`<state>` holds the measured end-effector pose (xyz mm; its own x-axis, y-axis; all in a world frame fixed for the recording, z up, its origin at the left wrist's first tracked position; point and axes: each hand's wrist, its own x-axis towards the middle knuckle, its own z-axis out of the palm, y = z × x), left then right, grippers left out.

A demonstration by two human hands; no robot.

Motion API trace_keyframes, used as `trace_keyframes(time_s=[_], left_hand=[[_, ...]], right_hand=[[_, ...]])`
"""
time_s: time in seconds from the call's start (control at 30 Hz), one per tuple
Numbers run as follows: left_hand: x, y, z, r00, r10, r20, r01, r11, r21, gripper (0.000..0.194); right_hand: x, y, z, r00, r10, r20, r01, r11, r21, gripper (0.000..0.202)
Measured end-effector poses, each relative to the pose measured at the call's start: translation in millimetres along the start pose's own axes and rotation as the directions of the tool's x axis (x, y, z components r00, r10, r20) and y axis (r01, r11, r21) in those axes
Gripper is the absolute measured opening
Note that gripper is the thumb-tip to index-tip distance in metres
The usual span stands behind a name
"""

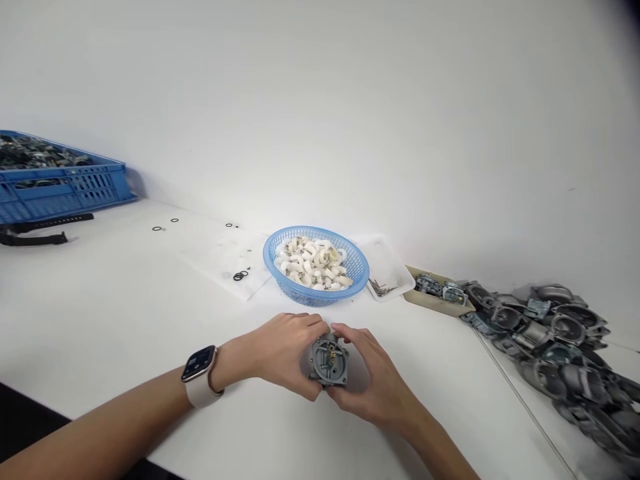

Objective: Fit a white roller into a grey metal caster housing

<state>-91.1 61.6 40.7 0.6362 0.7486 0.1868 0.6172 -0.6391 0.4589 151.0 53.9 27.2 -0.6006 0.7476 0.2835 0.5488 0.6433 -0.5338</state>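
Observation:
Both my hands hold one small grey metal carburetor body (pixel 327 361) just above the white table (pixel 125 313), near its front edge. My left hand (pixel 280 352), with a smartwatch on the wrist, grips the part's left side. My right hand (pixel 370 383) wraps its right side, thumb and fingertips on top. Brass fittings show in the part's open face. Behind the hands stands a round blue basket (pixel 356 268) filled with several white plastic pieces (pixel 315 263).
A heap of grey metal castings (pixel 550 333) lies at the right. A white tray (pixel 385 270) with small pins and a shallow box (pixel 440 288) sit beside the basket. Black O-rings (pixel 241 275) lie on a sheet. A blue crate (pixel 55 180) of parts stands far left.

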Motion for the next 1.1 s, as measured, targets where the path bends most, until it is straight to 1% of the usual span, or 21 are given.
trace_keyframes(time_s=[0.1, 0.17, 0.23, 0.3, 0.33, 0.4, 0.47, 0.57, 0.67, 0.73, 0.83, 0.9, 0.97, 1.03, 1.1], left_hand=[[-1.2, 1.1, -2.1, 1.0, 0.018, 0.015, -0.017, 1.0, -0.007, 0.061], [-2.4, 2.6, -4.5, 0.999, 0.034, 0.033, -0.034, 0.999, 0.003, 0.064], [-3.6, 3.9, -7.1, 0.998, 0.046, 0.048, -0.047, 0.999, 0.008, 0.07], [-4.5, 4.4, -9.4, 0.997, 0.06, 0.055, -0.06, 0.998, -0.001, 0.076], [-4.8, 4.4, -10.3, 0.996, 0.068, 0.053, -0.068, 0.998, -0.008, 0.079], [-4.9, 4.2, -10.7, 0.995, 0.089, 0.045, -0.088, 0.996, -0.018, 0.08], [-4.4, 4.2, -8.5, 0.994, 0.112, 0.02, -0.111, 0.993, -0.031, 0.081], [-3.2, 5.4, 0.0, 0.99, 0.128, -0.054, -0.13, 0.991, -0.03, 0.09], [-3.1, 7.8, 10.0, 0.982, 0.156, -0.108, -0.151, 0.987, 0.055, 0.085], [-3.9, 9.4, 13.9, 0.974, 0.193, -0.117, -0.182, 0.979, 0.095, 0.078], [-4.8, 10.0, 14.3, 0.965, 0.235, -0.117, -0.224, 0.97, 0.099, 0.076], [-4.4, 9.2, 12.5, 0.962, 0.247, -0.113, -0.236, 0.966, 0.103, 0.078], [-3.2, 7.6, 10.6, 0.96, 0.258, -0.108, -0.246, 0.963, 0.114, 0.081], [-1.8, 6.1, 9.3, 0.959, 0.266, -0.102, -0.254, 0.96, 0.117, 0.084], [-0.9, 5.3, 8.6, 0.959, 0.267, -0.097, -0.258, 0.961, 0.099, 0.086]], right_hand=[[-0.7, -1.1, -8.7, 1.0, -0.022, 0.019, 0.024, 0.991, -0.128, 0.093], [-1.5, -1.0, -14.8, 0.997, -0.072, -0.007, 0.069, 0.974, -0.217, 0.089], [-1.7, 1.2, -19.5, 0.987, -0.139, -0.081, 0.114, 0.959, -0.261, 0.072], [-0.1, 4.6, -23.2, 0.966, -0.172, -0.195, 0.12, 0.959, -0.255, 0.048], [2.0, 6.2, -25.0, 0.952, -0.168, -0.256, 0.104, 0.964, -0.245, 0.038], [9.8, 7.6, -29.6, 0.926, -0.142, -0.35, 0.059, 0.97, -0.236, 0.023], [23.4, 6.2, -36.4, 0.916, -0.133, -0.378, 0.036, 0.967, -0.253, 0.015], [55.6, 0.6, -50.0, 0.932, -0.142, -0.334, 0.036, 0.951, -0.306, 0.014], [99.1, -3.3, -60.9, 0.965, -0.117, -0.234, 0.018, 0.922, -0.387, 0.018], [129.4, -2.7, -62.7, 0.985, -0.097, -0.144, 0.022, 0.891, -0.453, 0.019], [167.2, 2.1, -56.7, 0.996, -0.082, -0.024, 0.056, 0.841, -0.537, 0.026], [184.0, 5.7, -49.8, 0.997, -0.079, 0.026, 0.08, 0.817, -0.571, 0.029], [194.1, 7.8, -43.5, 0.996, -0.077, 0.049, 0.091, 0.806, -0.585, 0.029], [199.3, 7.8, -40.0, 0.997, -0.068, 0.045, 0.081, 0.807, -0.585, 0.03], [200.9, 5.8, -40.9, 0.998, -0.05, 0.027, 0.056, 0.818, -0.572, 0.032]])
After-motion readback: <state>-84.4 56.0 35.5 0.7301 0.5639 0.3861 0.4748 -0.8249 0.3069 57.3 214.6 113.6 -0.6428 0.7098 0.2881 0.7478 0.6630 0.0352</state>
